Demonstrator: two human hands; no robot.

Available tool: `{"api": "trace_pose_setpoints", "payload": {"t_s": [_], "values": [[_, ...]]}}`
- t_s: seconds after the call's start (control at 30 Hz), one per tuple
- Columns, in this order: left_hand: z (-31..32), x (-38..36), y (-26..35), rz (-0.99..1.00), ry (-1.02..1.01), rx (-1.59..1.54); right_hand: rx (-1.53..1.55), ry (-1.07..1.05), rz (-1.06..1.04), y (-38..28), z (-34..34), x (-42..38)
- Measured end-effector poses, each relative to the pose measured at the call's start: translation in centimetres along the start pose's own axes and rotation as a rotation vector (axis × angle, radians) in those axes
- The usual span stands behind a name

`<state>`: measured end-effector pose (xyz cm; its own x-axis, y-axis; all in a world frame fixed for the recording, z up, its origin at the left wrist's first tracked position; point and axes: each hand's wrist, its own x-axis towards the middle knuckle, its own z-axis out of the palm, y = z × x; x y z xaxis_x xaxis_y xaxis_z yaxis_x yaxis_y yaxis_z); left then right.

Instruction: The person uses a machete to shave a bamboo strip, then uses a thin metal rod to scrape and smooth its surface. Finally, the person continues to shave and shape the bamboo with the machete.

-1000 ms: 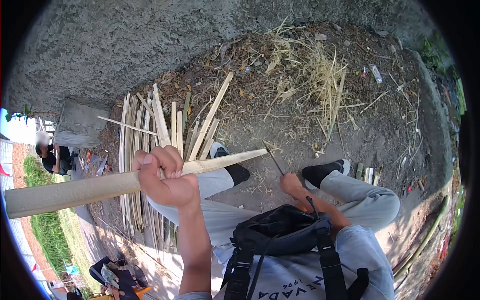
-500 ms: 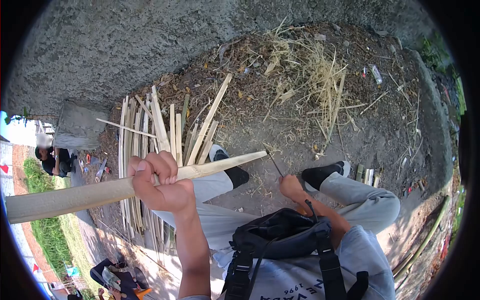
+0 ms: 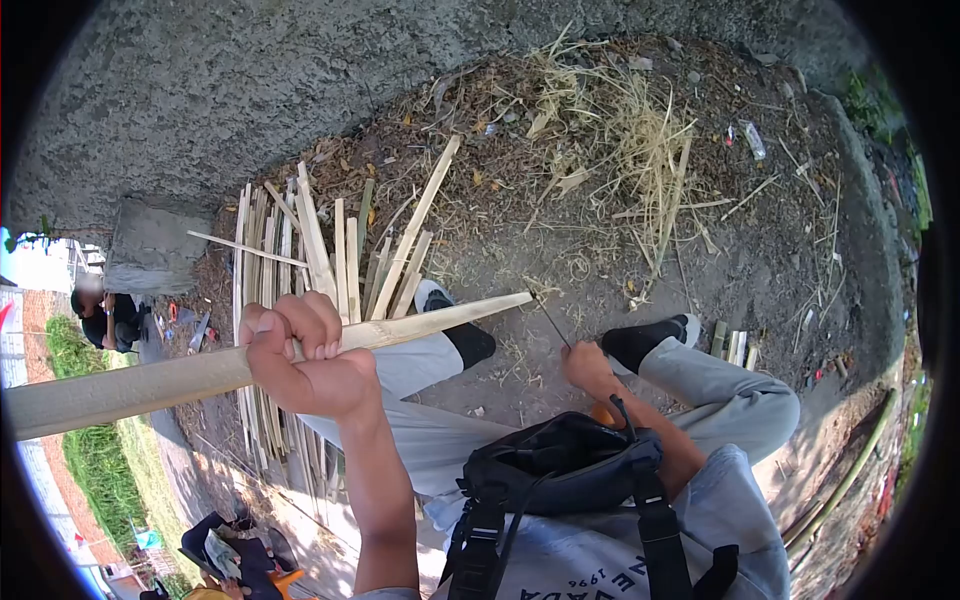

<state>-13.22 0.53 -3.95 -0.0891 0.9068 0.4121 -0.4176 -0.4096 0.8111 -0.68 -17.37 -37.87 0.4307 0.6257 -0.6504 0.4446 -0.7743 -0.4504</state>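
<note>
My left hand (image 3: 310, 355) is closed around a long split bamboo pole (image 3: 130, 392), which runs from the left edge of the view to a pale, tapered tip over the ground between my feet. In my closed right hand (image 3: 590, 370) is a knife, its thin dark blade (image 3: 551, 321) seen nearly edge-on and reaching up to the bamboo's tip. A bit of orange (image 3: 602, 414) shows behind that hand, by the black bag (image 3: 560, 470) on my front.
Cut bamboo strips (image 3: 272, 235) lie in a pile on the left. Pale shavings (image 3: 650, 150) cover the ground ahead, before a rough concrete wall (image 3: 300, 80). A seated person (image 3: 105, 315) is at far left, and more people (image 3: 235, 560) are at lower left.
My left hand and the bamboo pole have shifted slightly left. My right hand has moved up a little, and more of the orange piece shows behind it.
</note>
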Motion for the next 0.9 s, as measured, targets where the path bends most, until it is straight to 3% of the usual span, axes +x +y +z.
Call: {"api": "trace_pose_setpoints", "payload": {"t_s": [0.23,0.33,0.43,0.63,0.73,0.9], "values": [[0.2,0.1,-0.1,-0.004,-0.033,-0.02,0.224,0.111,-0.349,-6.1,-3.1,-5.5],[0.2,0.3,-0.2,0.0,-0.025,-0.025,0.253,0.134,-0.415,-3.0,0.7,-3.8],[-0.2,0.3,0.0,-0.016,-0.027,-0.034,0.009,0.039,-0.036,1.5,2.8,-0.1],[-0.3,0.3,0.0,-0.009,-0.014,-0.041,0.107,0.024,-0.041,-3.5,-2.7,-3.2],[-0.4,0.5,-0.2,-0.007,-0.016,-0.06,0.136,0.066,-0.154,-4.9,-2.2,-4.6],[0.1,0.0,0.0,-0.007,0.027,-0.015,0.05,0.028,0.01,1.0,1.7,-0.8]]}}
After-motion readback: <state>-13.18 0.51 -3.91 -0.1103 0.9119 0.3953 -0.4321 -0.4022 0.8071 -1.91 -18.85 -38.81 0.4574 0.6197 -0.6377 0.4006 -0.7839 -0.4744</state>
